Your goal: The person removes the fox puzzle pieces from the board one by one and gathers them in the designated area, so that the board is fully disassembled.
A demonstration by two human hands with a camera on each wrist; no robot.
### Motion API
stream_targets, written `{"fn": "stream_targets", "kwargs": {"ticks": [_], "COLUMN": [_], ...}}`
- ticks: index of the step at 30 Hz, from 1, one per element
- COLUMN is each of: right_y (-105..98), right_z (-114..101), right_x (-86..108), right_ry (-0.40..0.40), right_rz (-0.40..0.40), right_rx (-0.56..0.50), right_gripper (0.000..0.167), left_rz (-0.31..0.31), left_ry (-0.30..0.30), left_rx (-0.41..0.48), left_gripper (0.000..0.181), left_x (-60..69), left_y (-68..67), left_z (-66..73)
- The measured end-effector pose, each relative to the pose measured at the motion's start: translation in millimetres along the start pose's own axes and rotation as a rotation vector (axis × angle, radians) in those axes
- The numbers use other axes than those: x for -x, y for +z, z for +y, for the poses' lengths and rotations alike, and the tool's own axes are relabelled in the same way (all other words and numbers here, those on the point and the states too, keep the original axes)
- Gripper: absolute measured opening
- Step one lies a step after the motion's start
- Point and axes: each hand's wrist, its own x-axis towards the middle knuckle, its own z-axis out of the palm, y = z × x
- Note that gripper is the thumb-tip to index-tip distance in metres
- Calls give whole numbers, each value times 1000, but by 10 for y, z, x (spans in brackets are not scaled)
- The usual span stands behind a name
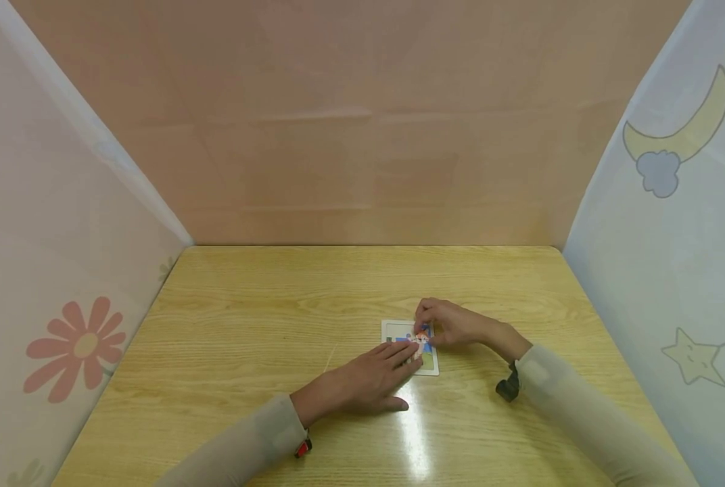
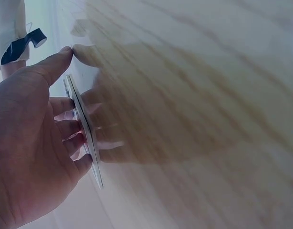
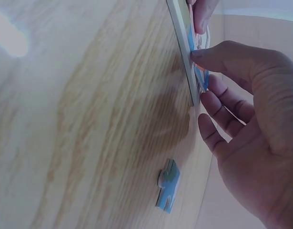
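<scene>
A small jigsaw puzzle [image 1: 390,329] in a pale frame lies on the table, showing a cartoon figure over blue and green. My left hand [image 1: 375,377] rests flat across its left and lower part, fingers outstretched and thumb apart; from the left wrist view the fingertips touch the puzzle board [image 2: 92,136]. At the upper right of the board, my right hand [image 1: 454,323] pinches a blue-edged puzzle piece [image 3: 200,76] between thumb and fingers. That piece stands slightly tilted against the frame. Its far side is hidden by the fingers.
A loose blue and green puzzle piece [image 3: 168,186] lies on the wood beyond the right hand. The wooden table [image 1: 265,297] meets a tan back wall [image 1: 362,135], with printed fabric walls on both sides.
</scene>
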Motion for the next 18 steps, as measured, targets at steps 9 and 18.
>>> {"fn": "stream_targets", "kwargs": {"ticks": [9, 18], "right_y": [7, 5], "right_z": [-14, -41], "right_x": [13, 18], "right_ry": [2, 12], "right_rz": [10, 18], "right_rx": [-24, -13], "right_gripper": [30, 35], "left_rz": [1, -4], "left_ry": [2, 6], "left_rx": [10, 16], "left_gripper": [81, 81], "left_x": [1, 2], "left_y": [3, -5], "left_z": [-2, -2]}}
